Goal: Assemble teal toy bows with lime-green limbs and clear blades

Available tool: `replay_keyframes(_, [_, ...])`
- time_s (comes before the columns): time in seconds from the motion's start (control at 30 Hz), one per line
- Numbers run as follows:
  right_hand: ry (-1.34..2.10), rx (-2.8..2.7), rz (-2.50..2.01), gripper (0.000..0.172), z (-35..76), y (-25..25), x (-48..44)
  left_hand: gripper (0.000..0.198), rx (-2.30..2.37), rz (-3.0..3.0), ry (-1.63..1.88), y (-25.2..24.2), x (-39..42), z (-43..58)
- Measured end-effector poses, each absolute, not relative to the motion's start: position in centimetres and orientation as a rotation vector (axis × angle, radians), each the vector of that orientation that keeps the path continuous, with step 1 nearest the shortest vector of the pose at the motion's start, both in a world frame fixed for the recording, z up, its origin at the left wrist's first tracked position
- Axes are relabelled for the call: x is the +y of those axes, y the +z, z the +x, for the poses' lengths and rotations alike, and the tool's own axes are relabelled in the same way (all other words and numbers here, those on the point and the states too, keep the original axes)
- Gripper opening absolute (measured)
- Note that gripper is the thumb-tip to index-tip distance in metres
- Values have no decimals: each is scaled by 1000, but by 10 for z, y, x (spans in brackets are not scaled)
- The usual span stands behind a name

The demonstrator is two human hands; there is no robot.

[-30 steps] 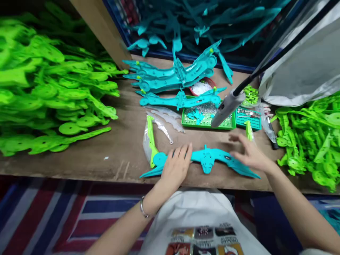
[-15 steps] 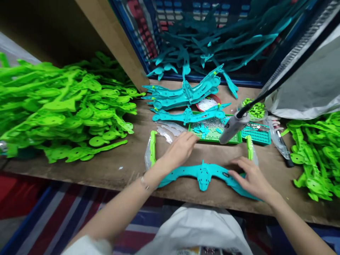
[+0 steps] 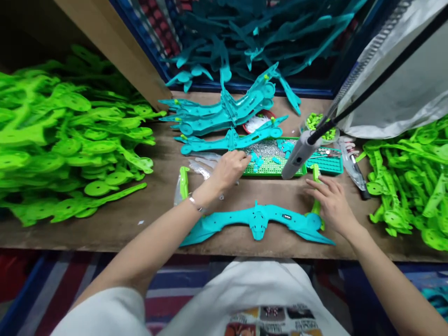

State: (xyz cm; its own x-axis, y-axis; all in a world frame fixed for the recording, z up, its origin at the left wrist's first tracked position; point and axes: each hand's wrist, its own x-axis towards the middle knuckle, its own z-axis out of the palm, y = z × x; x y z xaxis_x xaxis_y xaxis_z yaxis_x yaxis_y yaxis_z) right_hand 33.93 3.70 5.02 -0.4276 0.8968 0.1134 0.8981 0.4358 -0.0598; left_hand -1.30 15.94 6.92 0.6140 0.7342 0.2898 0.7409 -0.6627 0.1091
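A teal plastic bow-shaped piece (image 3: pixel 259 221) lies flat near the front edge of the wooden bench (image 3: pixel 161 205). My right hand (image 3: pixel 331 203) rests on its right end, fingers curled over a green limb piece (image 3: pixel 317 186) there. My left hand (image 3: pixel 229 169) reaches to the left edge of the green tray (image 3: pixel 273 164), which holds small screws and teal bits; its fingers are bent together as in a pinch and what they hold is hidden. Another green limb piece (image 3: pixel 182 183) lies at the bow's left end. Clear plastic blades (image 3: pixel 201 163) lie beside my left hand.
A grey electric screwdriver (image 3: pixel 297 156) hangs on a black cord above the tray. Big heaps of green parts (image 3: pixel 66 140) lie left and right (image 3: pixel 409 182). Assembled teal bows (image 3: pixel 224 114) and a crate of teal parts (image 3: pixel 266 37) sit behind. A teal tray (image 3: pixel 329 164) stands right.
My left hand has left the bow's left end and moved up to the green tray. My right hand has settled on the bow's right end by the green limb.
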Motion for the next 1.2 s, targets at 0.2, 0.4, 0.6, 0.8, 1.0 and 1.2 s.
replay_keyframes(0.2, [-40,-2676,-1591,43,347,56,44,28,-1525,-2859,-1091,59,29,21])
replay_keyframes(0.4, [-184,-2819,-1554,20,344,72,30,39,-1400,-2809,-1073,6,-5,31])
replay_keyframes(0.6, [-79,-2660,-1730,29,367,60,12,43,-1407,-2858,-990,6,2,18])
replay_keyframes(0.8, [294,-2171,-1629,39,342,65,-16,20,-1236,-2866,-1111,29,6,26])
replay_keyframes(1.0, [505,-2145,-1461,30,299,48,-46,19,-872,-3212,-987,32,28,44])
replay_keyframes(1.2, [497,-2126,-1469,30,303,38,-45,24,-655,-3362,-792,32,43,46])
